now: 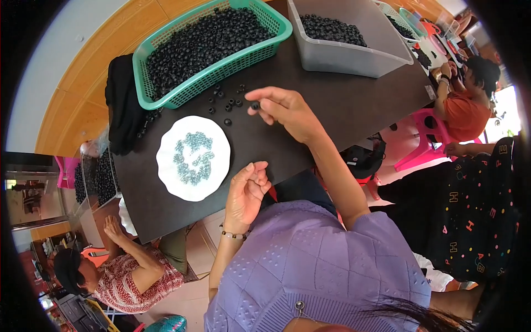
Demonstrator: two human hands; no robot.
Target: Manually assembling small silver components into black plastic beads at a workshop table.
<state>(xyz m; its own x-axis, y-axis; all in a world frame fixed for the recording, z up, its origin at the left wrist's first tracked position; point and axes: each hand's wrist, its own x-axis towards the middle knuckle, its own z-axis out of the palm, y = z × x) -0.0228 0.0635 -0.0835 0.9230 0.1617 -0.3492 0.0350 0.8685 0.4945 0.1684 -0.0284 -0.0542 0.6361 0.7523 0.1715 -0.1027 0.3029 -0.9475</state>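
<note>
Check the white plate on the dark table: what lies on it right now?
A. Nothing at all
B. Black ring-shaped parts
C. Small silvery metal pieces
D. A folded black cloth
C: the white plate carries a loose cluster of small silvery pieces, while the black ring-shaped parts lie off it on the table and fill the green basket.

We see a matt dark tabletop (343,105), smooth and faintly sheened. The green basket (221,69) looks like moulded plastic lattice; the grey bin (354,58) like smooth, slightly translucent plastic. The black beads (204,39) filling the basket have a dull rubbery gloss, as does the bead (255,105) at the right hand's fingers (265,108). The white plate (166,166) looks matt, and the small parts (193,157) on it glint like metal. The purple top (310,260) is textured knit cloth.
</note>
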